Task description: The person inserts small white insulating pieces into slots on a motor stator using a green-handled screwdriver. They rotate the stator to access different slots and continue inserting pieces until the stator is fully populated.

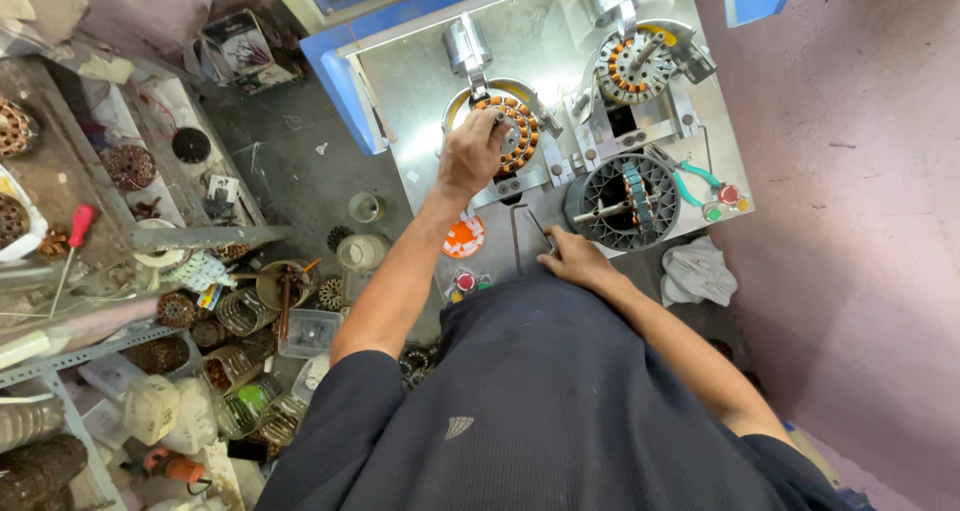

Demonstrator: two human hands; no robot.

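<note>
My left hand (472, 154) reaches up onto a round stator with copper-wound coils (522, 131), mounted in the left station of a metal winding machine (560, 51); its fingers close on the stator's near-left rim. My right hand (575, 258) rests at the machine's front edge, fingers curled near a thin bent metal rod (527, 233); whether it grips anything I cannot tell. A second wound stator (632, 68) sits in the right station. A dark empty stator core with a shaft through it (622, 203) lies in front of that one.
Coloured push buttons (727, 199) sit at the machine's right corner, and more (465, 282) at the front. A white cloth (697, 273) hangs right. Cluttered shelves, a red-handled screwdriver (72, 241), jars and several stators (240, 311) fill the left. A pink wall (860, 171) stands right.
</note>
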